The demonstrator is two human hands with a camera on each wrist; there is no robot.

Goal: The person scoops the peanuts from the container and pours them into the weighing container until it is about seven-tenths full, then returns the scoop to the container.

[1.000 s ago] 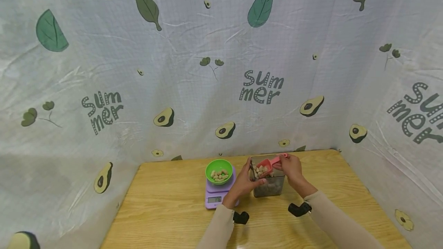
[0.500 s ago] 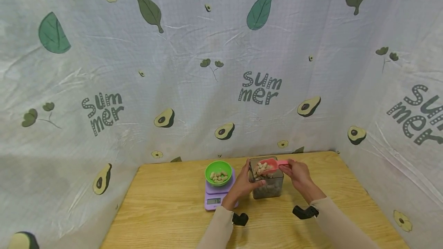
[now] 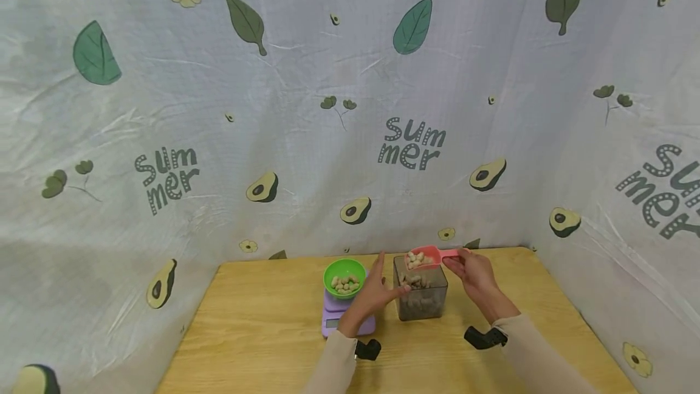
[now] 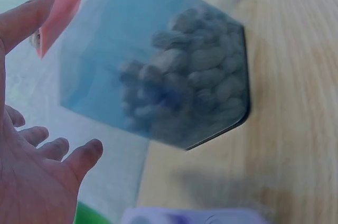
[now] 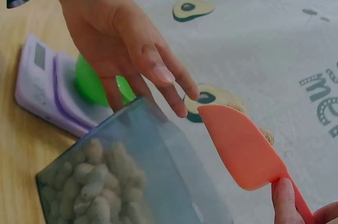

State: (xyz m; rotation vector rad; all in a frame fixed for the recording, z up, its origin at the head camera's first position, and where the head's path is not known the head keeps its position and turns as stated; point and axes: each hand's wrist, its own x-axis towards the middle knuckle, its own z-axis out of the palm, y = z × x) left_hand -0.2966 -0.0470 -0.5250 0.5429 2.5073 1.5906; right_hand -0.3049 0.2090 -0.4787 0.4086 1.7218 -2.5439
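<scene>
My right hand pinches the handle of a pink scoop between thumb and fingers. Several unshelled peanuts lie in the scoop, which is held over a clear grey square container. More peanuts fill the lower part of that container, as both wrist views show. On the container's left side is my left hand, its fingers spread and holding nothing. In the left wrist view a gap shows between this hand and the container wall.
A green bowl with several peanuts sits on a purple kitchen scale, left of the container. My left hand and forearm partly cover the scale. A white printed sheet hangs behind the wooden table.
The scoop has risen out of the container, loaded with peanuts, and levelled off. My left hand has let go of the container's rim and shifted slightly left.
</scene>
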